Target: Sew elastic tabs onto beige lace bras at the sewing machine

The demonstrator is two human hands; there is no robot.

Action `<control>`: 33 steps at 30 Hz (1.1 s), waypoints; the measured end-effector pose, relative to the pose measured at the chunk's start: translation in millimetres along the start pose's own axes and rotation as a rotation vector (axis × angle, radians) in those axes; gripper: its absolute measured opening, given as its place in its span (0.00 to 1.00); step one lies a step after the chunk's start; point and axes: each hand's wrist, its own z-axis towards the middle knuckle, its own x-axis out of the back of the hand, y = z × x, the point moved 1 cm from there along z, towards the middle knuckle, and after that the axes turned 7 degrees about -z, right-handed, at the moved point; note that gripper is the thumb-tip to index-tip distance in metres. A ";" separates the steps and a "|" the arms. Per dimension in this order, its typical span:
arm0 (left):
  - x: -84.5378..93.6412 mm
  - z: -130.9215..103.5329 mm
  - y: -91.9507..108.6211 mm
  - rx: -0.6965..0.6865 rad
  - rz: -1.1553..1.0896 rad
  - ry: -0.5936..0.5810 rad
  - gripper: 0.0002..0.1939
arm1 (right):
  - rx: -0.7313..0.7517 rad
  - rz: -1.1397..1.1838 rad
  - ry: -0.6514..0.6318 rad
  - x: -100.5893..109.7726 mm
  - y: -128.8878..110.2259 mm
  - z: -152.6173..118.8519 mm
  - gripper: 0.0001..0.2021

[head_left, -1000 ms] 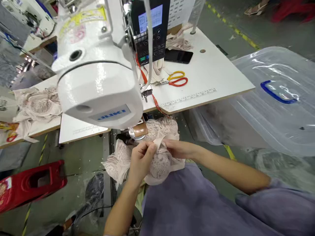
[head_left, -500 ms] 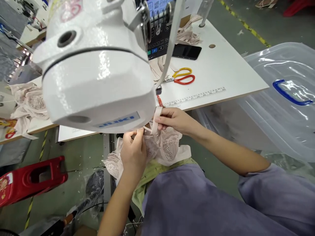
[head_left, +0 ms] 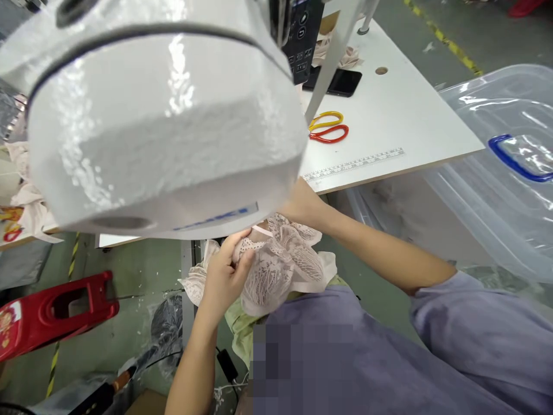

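1. Because the lace garment point(head_left: 270, 282) sits bunched just below the sewing machine point(head_left: 173, 138), a loose fold could, I'd guess, get caught and pucker.
2. The left hand point(head_left: 228, 270) is half-curled, gripping the lace garment between thumb and fingers.
3. The right hand point(head_left: 305, 203) has hidden fingers; I can't tell its grip.

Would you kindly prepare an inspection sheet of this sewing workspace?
Surface: white tabletop, with a ruler scale near its front edge.
Job's things: beige lace bra, partly hidden by the sewing machine head.
Clutter: scissors with red and yellow handles; black phone.
Hands: left hand grips the bra; right hand has its fingers hidden behind the machine head.
Cables: white cord beside a black box, low down.
Surroundings: red plastic stool; clear plastic bin.
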 end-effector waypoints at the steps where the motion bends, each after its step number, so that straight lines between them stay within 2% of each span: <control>1: -1.3 -1.2 2.9 0.037 -0.041 0.011 0.21 | 0.032 -0.010 0.008 -2.6 0.3 2.0 0.03; 5: -8.0 -8.2 23.4 0.154 -0.220 0.096 0.17 | 0.073 -0.040 -0.049 -9.1 -0.9 7.3 0.04; 9: -12.9 -12.7 36.2 0.152 -0.268 0.104 0.12 | 0.044 -0.086 -0.091 -7.6 -7.3 8.4 0.03; 16: -14.1 -5.4 32.7 -0.076 -0.089 0.063 0.12 | 0.033 -0.148 -0.126 -3.4 -13.2 7.9 0.03; 18: -12.8 -2.4 33.7 -0.102 -0.057 0.045 0.13 | 0.043 -0.142 -0.131 -4.1 -10.9 9.0 0.03; 25: -6.0 7.1 40.7 0.007 -0.034 0.110 0.15 | 0.049 -0.135 -0.131 -8.5 -3.1 14.0 0.03; 33: -3.0 14.8 37.4 -0.019 0.022 0.131 0.12 | 0.053 -0.112 -0.141 -8.9 0.5 16.4 0.04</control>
